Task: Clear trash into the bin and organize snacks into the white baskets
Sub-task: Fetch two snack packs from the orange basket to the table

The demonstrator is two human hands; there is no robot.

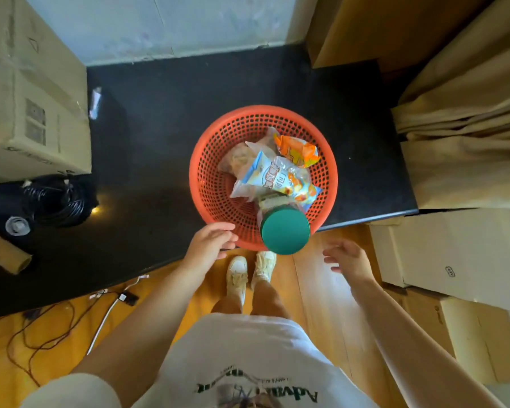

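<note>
Nearest the camera, a white shirt (pixel 242 360) with green lettering and two pale shoes (pixel 249 275) are seen on the wooden floor (pixel 312 290), at about 6 o'clock from the bin. The left hand (pixel 209 241) is placed at roughly 7 o'clock on the orange bin (pixel 212 160), its fingers loosely spread and laid against the rim, with nothing gripped so far as can be made out. The right hand (pixel 346 257) is held in the air at about 4 o'clock from the bin, apart from it, fingers spread wide and empty (it is slightly blurred). Inside the bin, a jar with a green lid (pixel 285 231) is seen at 6 o'clock near the rim; whether it rests on the pile or is in mid-fall cannot be told. Behind it, a pale blue snack bag (pixel 273 179) lies near the centre, and an orange wrapper (pixel 299 150) is lodged toward 1 o'clock, with clear crumpled packets beside them. The trash part of the task is judged well advanced, since several items are already in the bin. No white baskets are shown, so the sorting of snacks cannot be assessed and is presumed still to be done. Farther out, a coil of black cable (pixel 55 201) at 9 o'clock and cardboard boxes (pixel 33 83) at 10 o'clock are seen on the black platform (pixel 165 119).
</note>
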